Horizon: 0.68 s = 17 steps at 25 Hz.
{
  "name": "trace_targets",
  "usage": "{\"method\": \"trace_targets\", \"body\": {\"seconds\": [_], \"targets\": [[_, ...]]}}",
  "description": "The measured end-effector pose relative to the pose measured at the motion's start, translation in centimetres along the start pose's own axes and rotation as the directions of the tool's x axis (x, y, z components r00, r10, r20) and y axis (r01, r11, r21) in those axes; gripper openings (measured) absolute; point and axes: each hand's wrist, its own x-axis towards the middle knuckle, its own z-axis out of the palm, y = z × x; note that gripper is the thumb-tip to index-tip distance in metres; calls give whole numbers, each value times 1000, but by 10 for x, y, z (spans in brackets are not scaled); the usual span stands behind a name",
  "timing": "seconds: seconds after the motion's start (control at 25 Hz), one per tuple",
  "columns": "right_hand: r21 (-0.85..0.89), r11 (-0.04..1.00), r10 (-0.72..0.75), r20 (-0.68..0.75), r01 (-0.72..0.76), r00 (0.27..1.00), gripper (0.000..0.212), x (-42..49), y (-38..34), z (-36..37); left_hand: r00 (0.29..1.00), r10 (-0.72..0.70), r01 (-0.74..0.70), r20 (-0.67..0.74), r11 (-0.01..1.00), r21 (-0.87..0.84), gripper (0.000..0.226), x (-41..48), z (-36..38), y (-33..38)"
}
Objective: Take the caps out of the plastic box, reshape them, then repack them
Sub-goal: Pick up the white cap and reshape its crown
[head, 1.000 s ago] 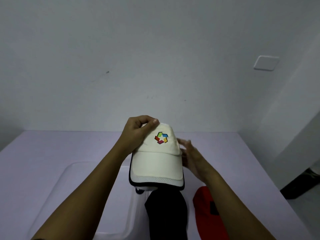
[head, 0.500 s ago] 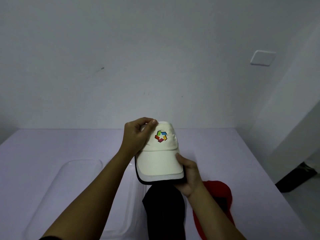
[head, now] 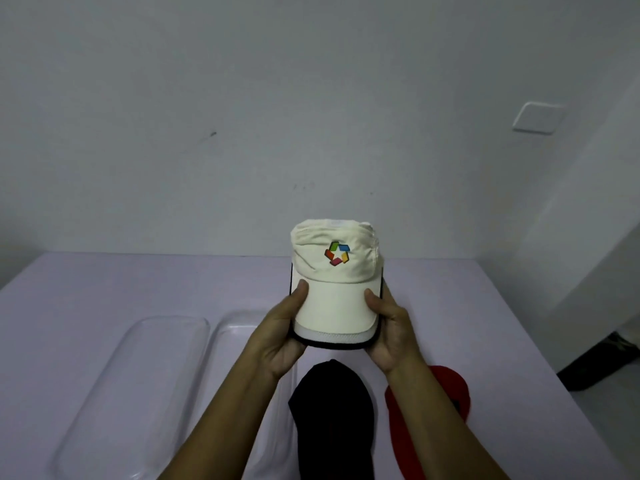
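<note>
I hold a cream cap (head: 335, 271) with a multicoloured logo up above the table, its brim towards me. My left hand (head: 280, 332) grips the brim's left edge, thumb on top. My right hand (head: 389, 327) grips the brim's right edge the same way. The cap's crown is wrinkled at the top. Below it a black cap (head: 332, 410) lies on the table, and a red cap (head: 429, 410) lies to its right, partly hidden by my right forearm. A clear plastic box (head: 242, 334) sits left of the black cap, under my left forearm.
A clear plastic lid (head: 138, 386) lies flat to the left of the box on the pale purple table (head: 104, 289). A white wall stands behind the table. The table's right edge drops to the floor, where a dark object (head: 602, 362) lies.
My left hand left the crown and now grips the brim's left side. My right hand shifted up along the brim's right edge. The cap now sits squarely between both hands.
</note>
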Motion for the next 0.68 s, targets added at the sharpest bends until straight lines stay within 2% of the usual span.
{"method": "trace_targets", "body": {"seconds": [0.08, 0.16, 0.28, 0.4, 0.52, 0.6, 0.68], "targets": [[-33, 996, 83, 9, -82, 997, 87, -3, 0, 8, 994, 80, -74, 74, 993, -90, 66, 5, -3, 2], [39, 989, 142, 7, -142, 990, 88, -9, 6, 13, 991, 106, -98, 80, 991, -92, 74, 11, -9, 4], [156, 981, 125, -49, -116, 991, 89, -14, 18, 11, 996, 85, -85, 5, 993, 77, 73, 15, -17, 1], [186, 976, 134, -126, -109, 983, 64, -17, 26, 10, 983, 143, -109, -120, 962, 249, 68, 18, -27, -6], [195, 975, 144, -169, -110, 975, 52, -17, 30, 5, 987, 132, -93, -94, 936, 339, 65, 13, -26, -12], [195, 975, 139, -177, -103, 974, 63, -16, 29, 2, 970, 200, -100, -137, 844, 526, 67, 11, -20, -8], [159, 978, 156, -144, -133, 977, 84, -16, 26, 0, 904, 387, -170, -181, 714, 680, 60, 13, -17, 9]]}}
